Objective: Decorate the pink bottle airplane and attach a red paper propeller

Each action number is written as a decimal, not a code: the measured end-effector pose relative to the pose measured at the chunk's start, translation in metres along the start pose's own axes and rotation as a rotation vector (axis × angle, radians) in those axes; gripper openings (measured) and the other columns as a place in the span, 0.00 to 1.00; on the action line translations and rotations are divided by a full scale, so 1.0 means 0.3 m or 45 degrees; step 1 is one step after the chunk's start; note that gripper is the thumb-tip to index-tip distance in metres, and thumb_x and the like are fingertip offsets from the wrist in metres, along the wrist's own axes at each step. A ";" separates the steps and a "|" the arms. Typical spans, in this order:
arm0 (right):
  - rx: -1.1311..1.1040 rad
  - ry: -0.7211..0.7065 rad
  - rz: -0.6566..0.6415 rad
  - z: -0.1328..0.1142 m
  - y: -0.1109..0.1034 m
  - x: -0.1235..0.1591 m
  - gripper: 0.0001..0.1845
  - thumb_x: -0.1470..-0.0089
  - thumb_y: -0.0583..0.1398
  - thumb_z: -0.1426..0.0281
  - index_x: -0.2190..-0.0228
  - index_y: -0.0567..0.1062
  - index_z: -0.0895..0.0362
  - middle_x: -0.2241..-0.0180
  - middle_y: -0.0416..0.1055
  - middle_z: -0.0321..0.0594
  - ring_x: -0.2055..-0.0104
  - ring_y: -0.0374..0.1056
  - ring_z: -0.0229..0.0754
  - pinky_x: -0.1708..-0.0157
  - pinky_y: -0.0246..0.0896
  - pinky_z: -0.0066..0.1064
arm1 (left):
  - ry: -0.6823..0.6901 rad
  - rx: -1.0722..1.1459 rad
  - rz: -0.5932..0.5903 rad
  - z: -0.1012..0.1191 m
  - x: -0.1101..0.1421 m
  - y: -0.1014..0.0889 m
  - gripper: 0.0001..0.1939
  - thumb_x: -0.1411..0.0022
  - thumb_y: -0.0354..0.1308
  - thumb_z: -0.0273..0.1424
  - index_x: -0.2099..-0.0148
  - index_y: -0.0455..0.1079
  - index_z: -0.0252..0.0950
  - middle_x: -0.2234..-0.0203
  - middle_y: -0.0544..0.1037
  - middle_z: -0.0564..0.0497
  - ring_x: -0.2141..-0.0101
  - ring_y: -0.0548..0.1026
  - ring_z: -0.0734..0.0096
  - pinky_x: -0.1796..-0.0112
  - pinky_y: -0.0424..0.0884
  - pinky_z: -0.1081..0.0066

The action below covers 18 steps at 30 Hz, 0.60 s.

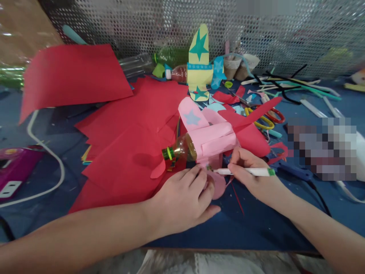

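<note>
A plastic bottle wrapped in pink paper (212, 142), with pink wings and a pale star, lies on red paper sheets (128, 152); its green-ringed neck (169, 153) points left. My right hand (251, 175) grips a white marker with a green end (251, 171), its tip at the pink paper just below the bottle. My left hand (185, 199) lies flat with fingers spread, pressing down a rounded pink paper piece (219, 186) beside the marker tip.
A second bottle plane with yellow wings and teal stars (199, 62) stands at the back. Scissors (264, 118), straws and paper scraps lie at the right on the blue table (251, 224). A white cable (54, 160) and a pink box (14, 167) sit left. Perforated metal screen behind.
</note>
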State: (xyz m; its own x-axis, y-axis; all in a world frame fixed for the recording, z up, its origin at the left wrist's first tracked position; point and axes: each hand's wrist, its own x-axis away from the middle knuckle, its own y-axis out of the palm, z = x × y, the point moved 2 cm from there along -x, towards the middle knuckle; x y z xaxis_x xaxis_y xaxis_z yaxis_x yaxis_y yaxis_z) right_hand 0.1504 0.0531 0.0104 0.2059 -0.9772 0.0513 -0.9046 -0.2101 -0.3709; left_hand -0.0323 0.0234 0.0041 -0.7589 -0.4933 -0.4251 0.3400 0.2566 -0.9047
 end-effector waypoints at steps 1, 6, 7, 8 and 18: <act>-0.007 -0.006 -0.007 -0.002 0.001 -0.001 0.10 0.49 0.54 0.73 0.79 0.59 0.53 0.83 0.52 0.26 0.82 0.46 0.31 0.84 0.42 0.26 | 0.001 -0.002 0.002 0.000 -0.001 -0.002 0.19 0.34 0.49 0.41 0.58 0.73 0.29 0.60 0.77 0.37 0.57 0.76 0.54 0.62 0.75 0.62; -0.013 0.003 -0.030 0.001 0.001 0.000 0.09 0.48 0.54 0.74 0.78 0.59 0.53 0.83 0.53 0.26 0.82 0.47 0.31 0.84 0.42 0.25 | 0.012 -0.008 -0.003 0.000 -0.003 -0.003 0.20 0.34 0.48 0.40 0.58 0.73 0.29 0.60 0.77 0.36 0.57 0.76 0.53 0.61 0.74 0.61; -0.018 0.013 -0.033 0.004 0.000 0.001 0.09 0.48 0.54 0.74 0.78 0.59 0.53 0.83 0.53 0.26 0.82 0.47 0.31 0.84 0.42 0.25 | 0.016 -0.005 -0.004 0.000 -0.003 -0.002 0.20 0.33 0.48 0.40 0.58 0.73 0.29 0.60 0.77 0.36 0.57 0.76 0.53 0.61 0.74 0.61; -0.021 0.021 -0.034 0.008 -0.001 0.001 0.09 0.48 0.54 0.74 0.77 0.59 0.53 0.83 0.53 0.25 0.82 0.47 0.31 0.84 0.42 0.25 | 0.019 -0.002 -0.008 0.000 -0.002 -0.001 0.20 0.33 0.48 0.41 0.58 0.73 0.29 0.59 0.77 0.36 0.57 0.76 0.53 0.61 0.74 0.61; -0.004 0.022 -0.048 0.008 -0.003 0.003 0.10 0.48 0.54 0.73 0.78 0.59 0.53 0.83 0.53 0.26 0.82 0.47 0.31 0.84 0.43 0.25 | 0.017 -0.018 -0.006 -0.003 -0.004 -0.007 0.20 0.33 0.48 0.40 0.58 0.73 0.29 0.60 0.77 0.37 0.57 0.76 0.54 0.61 0.75 0.61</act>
State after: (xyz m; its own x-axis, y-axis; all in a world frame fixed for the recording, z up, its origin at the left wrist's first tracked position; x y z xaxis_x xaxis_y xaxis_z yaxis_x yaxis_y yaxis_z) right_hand 0.1523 0.0524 0.0084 0.2337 -0.9689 0.0815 -0.8975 -0.2472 -0.3653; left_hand -0.0326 0.0242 0.0066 -0.7679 -0.4833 -0.4204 0.3288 0.2660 -0.9062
